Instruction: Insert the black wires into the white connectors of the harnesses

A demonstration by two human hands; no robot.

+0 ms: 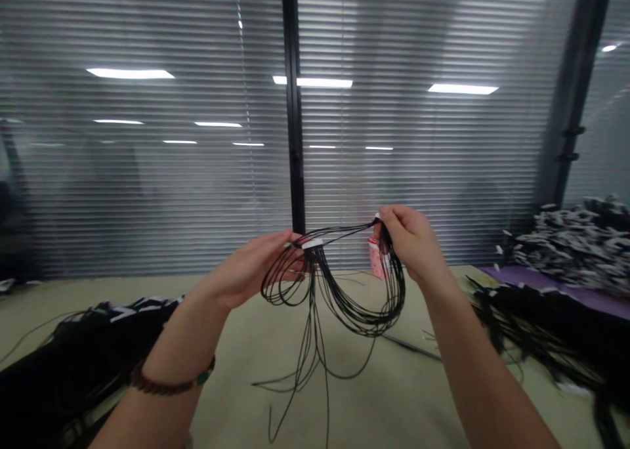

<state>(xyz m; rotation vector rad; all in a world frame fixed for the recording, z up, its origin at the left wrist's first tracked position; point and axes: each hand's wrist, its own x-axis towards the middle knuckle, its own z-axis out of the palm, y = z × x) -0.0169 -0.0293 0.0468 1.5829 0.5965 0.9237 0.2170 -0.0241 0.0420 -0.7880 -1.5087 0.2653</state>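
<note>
A wire harness [361,321] of thin black wires hangs in the air between my two hands. My left hand [275,260] has its fingers closed on the harness beside a white connector [312,244]; some fingers are behind the wires. Higher up at the right, my right hand [407,235] pinches a second white connector [378,217], mostly covered by the thumb and fingers. Wires sag in a broad loop from one connector to the other. Smaller loops bulge below my left hand, and several loose wire ends dangle toward the table.
A pale green table [236,383] lies below. Piles of black wires [108,331] rest at the left and right. Farther right, a heap of white-ended wires [585,245] sits on a purple sheet [551,290]. A pink container [375,258] stands near the blinds at the back.
</note>
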